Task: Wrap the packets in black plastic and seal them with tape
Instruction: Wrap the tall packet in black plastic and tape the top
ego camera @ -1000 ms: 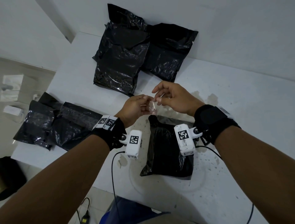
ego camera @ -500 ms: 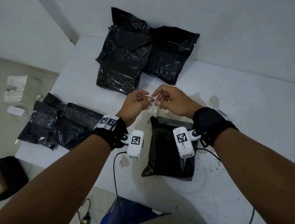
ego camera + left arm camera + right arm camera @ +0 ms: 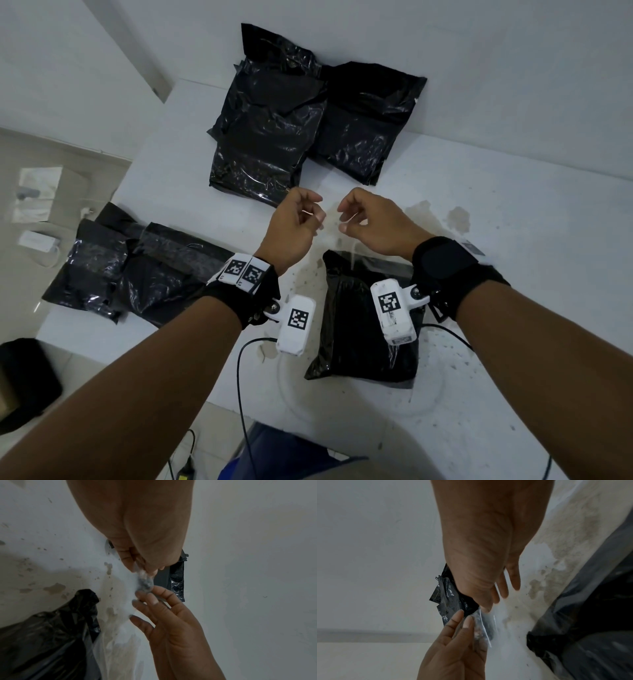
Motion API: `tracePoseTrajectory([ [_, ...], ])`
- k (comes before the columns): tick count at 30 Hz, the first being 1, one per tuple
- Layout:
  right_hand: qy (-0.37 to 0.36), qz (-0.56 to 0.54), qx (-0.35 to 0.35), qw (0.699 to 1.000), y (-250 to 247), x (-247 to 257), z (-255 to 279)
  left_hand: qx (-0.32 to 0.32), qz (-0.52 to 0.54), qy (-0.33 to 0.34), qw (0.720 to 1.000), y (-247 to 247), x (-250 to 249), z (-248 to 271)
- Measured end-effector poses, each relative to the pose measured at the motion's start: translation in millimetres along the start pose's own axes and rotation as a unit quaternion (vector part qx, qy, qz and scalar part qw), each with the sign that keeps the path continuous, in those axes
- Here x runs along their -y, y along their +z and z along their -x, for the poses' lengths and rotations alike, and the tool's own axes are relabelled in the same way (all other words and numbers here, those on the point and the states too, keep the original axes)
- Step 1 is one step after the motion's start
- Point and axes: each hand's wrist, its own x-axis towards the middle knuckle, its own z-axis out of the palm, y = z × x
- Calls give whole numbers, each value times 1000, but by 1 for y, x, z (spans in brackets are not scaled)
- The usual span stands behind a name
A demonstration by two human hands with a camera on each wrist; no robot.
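White stained counter (image 3: 513,212), head view: left hand (image 3: 294,228) and right hand (image 3: 373,222) raised above middle, each pinching end of clear tape strip (image 3: 329,222); black plastic-wrapped packet (image 3: 363,318) near front edge.
Left wrist view: tape (image 3: 145,581) crumpled between both hands' fingertips (image 3: 152,597).
Right wrist view: same pinch, tape (image 3: 482,627) beside packet.

A white table (image 3: 513,212) fills most of the head view, its top marked with brownish stains (image 3: 457,217) and small dark specks. Behind it rises a plain white wall (image 3: 445,51). To the left the beige tiled floor (image 3: 68,164) lies lower, with some pale items on it, possibly boxes or paper (image 3: 36,193), too blurred to tell. The light is soft and even.
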Motion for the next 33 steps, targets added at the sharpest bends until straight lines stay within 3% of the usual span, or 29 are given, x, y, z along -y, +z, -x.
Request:
tracePoseTrajectory([
  [4, -74, 109, -137, 982, 2, -1, 20, -15, 0, -1, 1000, 1, -1, -1],
  [6, -105, 161, -170, 967, 10, 5, 36, -20, 0, -6, 1000, 1, -1, -2],
  [10, -127, 240, -97, 957, 43, 9, 60, -27, -11, -3, 1000, 3, -2, -3],
  [18, -95, 205, -69, 972, 63, -6, 63, -47, -42, 16, 998, -6, 3, -4],
  [26, -85, 198, -90, 972, 70, -15, 64, -76, -71, 24, 994, -8, 11, 4],
  [33, -121, 163, -128, 971, 71, -21, 71, -114, -87, 20, 989, -9, 17, 10],
])
